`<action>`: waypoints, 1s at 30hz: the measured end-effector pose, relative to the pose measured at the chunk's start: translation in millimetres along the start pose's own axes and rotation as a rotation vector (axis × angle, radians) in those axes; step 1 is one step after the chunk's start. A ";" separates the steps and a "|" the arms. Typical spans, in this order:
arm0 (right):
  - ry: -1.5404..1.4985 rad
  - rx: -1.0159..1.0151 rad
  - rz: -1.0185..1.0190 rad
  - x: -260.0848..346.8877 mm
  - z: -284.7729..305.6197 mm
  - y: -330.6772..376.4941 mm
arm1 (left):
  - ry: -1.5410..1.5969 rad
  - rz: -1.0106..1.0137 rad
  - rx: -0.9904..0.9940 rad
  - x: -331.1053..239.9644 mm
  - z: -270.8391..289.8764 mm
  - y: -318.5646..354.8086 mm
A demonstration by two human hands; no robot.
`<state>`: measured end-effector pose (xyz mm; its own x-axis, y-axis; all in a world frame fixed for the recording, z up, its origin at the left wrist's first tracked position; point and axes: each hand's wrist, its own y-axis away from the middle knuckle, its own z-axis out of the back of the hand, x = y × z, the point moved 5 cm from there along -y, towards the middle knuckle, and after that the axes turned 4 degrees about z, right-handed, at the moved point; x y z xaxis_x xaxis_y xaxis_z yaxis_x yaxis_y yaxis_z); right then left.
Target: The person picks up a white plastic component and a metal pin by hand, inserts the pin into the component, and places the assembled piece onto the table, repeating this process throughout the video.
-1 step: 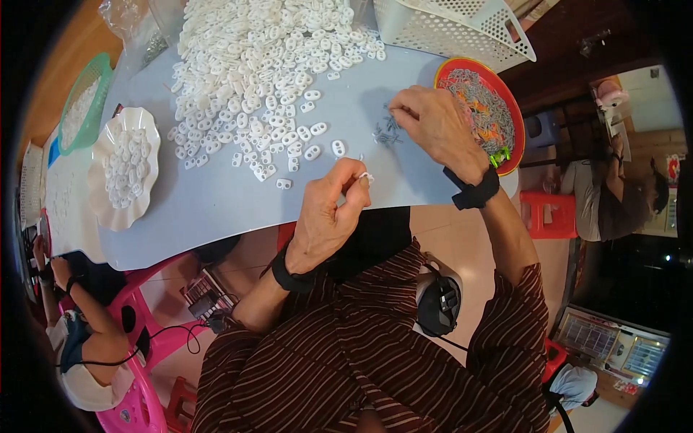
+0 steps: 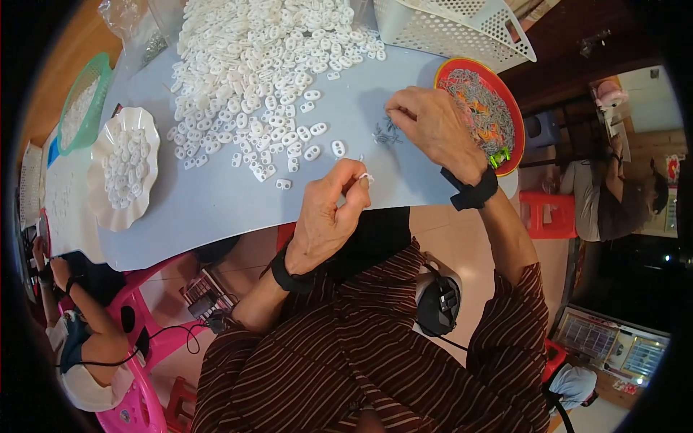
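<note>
Head view, left hand: we see the left hand [image 2: 328,220] raised over the near edge of the surface [image 2: 216,209], a black wrist band behind it; its fingers [image 2: 359,182] are pinched shut on one small white piece [image 2: 367,177].
Head view, right hand: the right hand [image 2: 433,130] rests farther out on the surface, knuckles up, also with a black wrist band; its fingers [image 2: 398,115] curl down to a little heap of small grey metal bits [image 2: 386,133], touching or just above them. We cannot tell whether they have hold of any.
Head view, white pieces: a big pile of white oval pieces [image 2: 260,65] covers the far part of the surface, and loose ones trail toward us; the nearest stray piece [image 2: 284,184] lies just left of the left hand.
Head view, red bowl: a red-rimmed bowl [image 2: 514,119] sits just right of the right hand, filled with thin grey bits and a few orange and green ones.
Head view, white dish: a scalloped white dish [image 2: 101,209] with more white pieces sits well to the left, and a green basket [image 2: 101,79] lies beyond it.
Head view, white basket: a white perforated basket [image 2: 462,29] stands at the far right edge of the surface.
Head view, others: another person [image 2: 79,353] sits at lower left near a pink stool [image 2: 144,339]; a second person [image 2: 613,195] sits at the right beside a red stool [image 2: 545,213].
</note>
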<state>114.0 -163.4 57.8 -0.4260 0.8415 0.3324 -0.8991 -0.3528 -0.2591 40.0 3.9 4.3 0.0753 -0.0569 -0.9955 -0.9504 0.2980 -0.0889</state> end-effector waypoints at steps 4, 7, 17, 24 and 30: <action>0.021 -0.060 -0.022 -10.3 -2.6 -9.7 | -0.011 0.004 0.000 0.6 -0.6 0.8; 0.045 -0.021 -0.046 -17.4 -2.0 -16.9 | -0.017 -0.013 0.001 1.0 -0.4 0.1; 0.145 0.139 -0.045 -18.3 -11.8 -26.1 | -0.085 -0.021 0.004 0.1 -1.1 0.7; 0.028 0.175 -0.041 -26.2 -14.1 -31.8 | -0.089 -0.022 -0.002 0.1 -1.4 0.7; 0.050 0.096 0.063 -30.7 -19.2 -31.1 | -0.072 -0.013 -0.007 -1.2 -2.4 0.9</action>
<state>157.0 -170.4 38.2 -0.4783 0.8349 0.2723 -0.8774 -0.4408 -0.1895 38.3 1.9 5.5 0.1089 0.0085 -0.9940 -0.9512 0.2913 -0.1017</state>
